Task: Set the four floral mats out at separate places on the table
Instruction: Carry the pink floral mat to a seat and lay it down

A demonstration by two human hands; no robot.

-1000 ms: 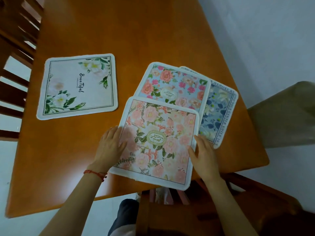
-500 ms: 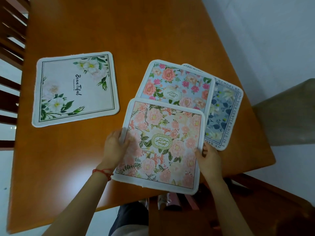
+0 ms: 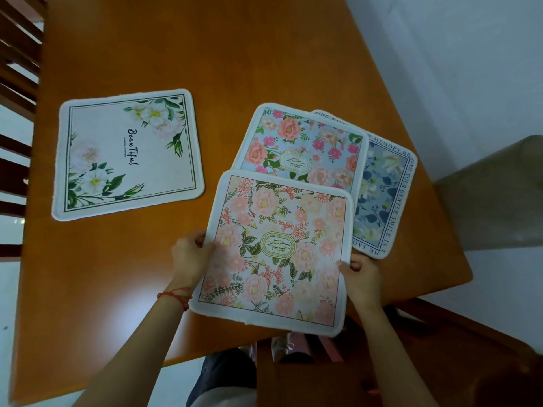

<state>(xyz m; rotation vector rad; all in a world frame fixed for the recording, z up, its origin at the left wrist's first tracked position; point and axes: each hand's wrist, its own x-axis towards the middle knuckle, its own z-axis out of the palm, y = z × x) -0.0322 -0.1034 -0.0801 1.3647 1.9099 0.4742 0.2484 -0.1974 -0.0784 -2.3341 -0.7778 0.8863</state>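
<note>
A pink floral mat (image 3: 279, 248) lies at the near edge of the orange table (image 3: 235, 54), overhanging it slightly. My left hand (image 3: 191, 257) grips its left edge with curled fingers. Over on the right edge, my right hand (image 3: 363, 280) pinches the mat. Behind it lies a blue mat with pink flowers (image 3: 302, 148), partly covered by the pink one. A grey-blue mat with lettering round its border (image 3: 385, 198) sticks out from under those two at the right. A white mat with white flowers (image 3: 126, 154) lies alone at the left.
Slatted wooden chair backs (image 3: 17, 83) stand along the table's left side. A wooden chair (image 3: 411, 362) sits below the near right corner, and a beige seat (image 3: 499, 195) stands to the right. The far half of the table is bare wood.
Both hands went from resting flat on the pink mat to gripping its side edges. The pink mat has lifted slightly at its near edge.
</note>
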